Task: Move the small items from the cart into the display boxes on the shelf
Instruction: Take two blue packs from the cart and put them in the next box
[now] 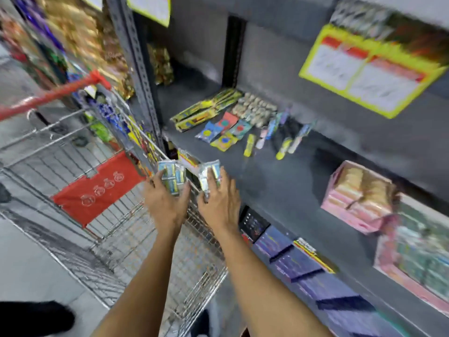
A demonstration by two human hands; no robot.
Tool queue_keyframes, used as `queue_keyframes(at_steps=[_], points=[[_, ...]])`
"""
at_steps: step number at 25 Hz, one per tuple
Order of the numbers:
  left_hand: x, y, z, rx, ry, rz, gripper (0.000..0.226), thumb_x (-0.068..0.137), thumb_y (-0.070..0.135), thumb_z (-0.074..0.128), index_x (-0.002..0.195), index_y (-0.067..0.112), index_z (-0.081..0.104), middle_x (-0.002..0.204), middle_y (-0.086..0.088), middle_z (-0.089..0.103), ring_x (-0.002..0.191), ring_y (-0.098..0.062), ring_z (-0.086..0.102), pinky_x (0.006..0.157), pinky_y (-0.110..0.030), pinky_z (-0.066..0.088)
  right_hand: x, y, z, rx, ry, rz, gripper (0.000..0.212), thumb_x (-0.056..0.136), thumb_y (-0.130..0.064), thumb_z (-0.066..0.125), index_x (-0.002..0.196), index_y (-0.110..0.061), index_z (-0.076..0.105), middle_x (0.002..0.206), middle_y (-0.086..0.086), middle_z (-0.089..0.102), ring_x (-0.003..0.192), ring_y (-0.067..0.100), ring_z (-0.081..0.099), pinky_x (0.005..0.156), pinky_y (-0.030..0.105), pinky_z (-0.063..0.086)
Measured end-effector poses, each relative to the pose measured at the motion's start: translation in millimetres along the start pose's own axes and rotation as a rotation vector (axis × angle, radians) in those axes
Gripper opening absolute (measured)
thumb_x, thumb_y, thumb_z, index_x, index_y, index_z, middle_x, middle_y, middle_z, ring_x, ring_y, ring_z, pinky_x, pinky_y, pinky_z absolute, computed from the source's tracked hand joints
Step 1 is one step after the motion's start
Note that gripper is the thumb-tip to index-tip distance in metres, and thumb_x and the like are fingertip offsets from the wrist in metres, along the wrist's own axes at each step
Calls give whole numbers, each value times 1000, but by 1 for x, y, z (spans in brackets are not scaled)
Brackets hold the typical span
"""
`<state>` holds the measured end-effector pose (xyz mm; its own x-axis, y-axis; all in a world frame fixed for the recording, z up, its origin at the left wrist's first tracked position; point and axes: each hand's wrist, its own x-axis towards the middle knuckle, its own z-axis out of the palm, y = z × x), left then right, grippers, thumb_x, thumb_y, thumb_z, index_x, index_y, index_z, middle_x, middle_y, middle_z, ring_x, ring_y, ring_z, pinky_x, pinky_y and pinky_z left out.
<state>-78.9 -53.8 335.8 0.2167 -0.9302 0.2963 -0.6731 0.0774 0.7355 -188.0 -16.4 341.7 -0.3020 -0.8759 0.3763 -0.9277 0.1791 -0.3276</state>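
My left hand (165, 200) grips a stack of small silvery-blue packs (171, 175) above the wire cart's (136, 234) right rim. My right hand (220, 203) holds a second bundle of the same small packs (209, 175) just beside it, at the front edge of the grey shelf (279, 188). A pink display box (357, 198) with yellowish packs stands on the shelf at the right. Colourful items lie at the far end of the cart (114, 125). The picture is motion-blurred.
Flat packets (223, 131), small tubes (267, 135) and long yellow boxes (206, 109) lie loose further back on the shelf. Yellow price signs (366, 71) hang from the shelf above. Purple boxes (291, 256) fill the lower shelf. The cart's red handle (53, 94) is at left.
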Motion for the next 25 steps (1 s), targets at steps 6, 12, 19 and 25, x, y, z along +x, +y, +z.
queue_keyframes(at_steps=[6,12,19,25], points=[[-17,124,29,-156,-89,276,61,75,39,67,120,2,47,111,-22,51,103,-36,46,86,-44,41,29,67,-86,-41,261,157,59,68,-26,74,122,-8,56,127,22,55,93,38,57,74,41,51],[-91,228,75,-315,-294,440,59,75,37,67,118,1,48,109,-23,50,104,-35,42,85,-45,42,9,168,-173,-163,485,397,57,69,-28,74,117,-4,56,119,25,57,93,40,56,83,41,44],[-215,294,108,-297,-653,501,65,75,43,65,123,6,43,118,-22,46,106,-40,46,91,-48,43,-102,276,-236,-309,469,658,51,68,-22,73,111,0,57,109,30,56,85,44,55,72,44,50],[-285,285,130,-48,-797,726,56,78,46,59,117,8,47,109,-18,48,102,-35,46,87,-43,41,-184,306,-237,-315,275,782,43,60,-15,77,98,-1,60,96,25,58,74,43,57,56,43,51]])
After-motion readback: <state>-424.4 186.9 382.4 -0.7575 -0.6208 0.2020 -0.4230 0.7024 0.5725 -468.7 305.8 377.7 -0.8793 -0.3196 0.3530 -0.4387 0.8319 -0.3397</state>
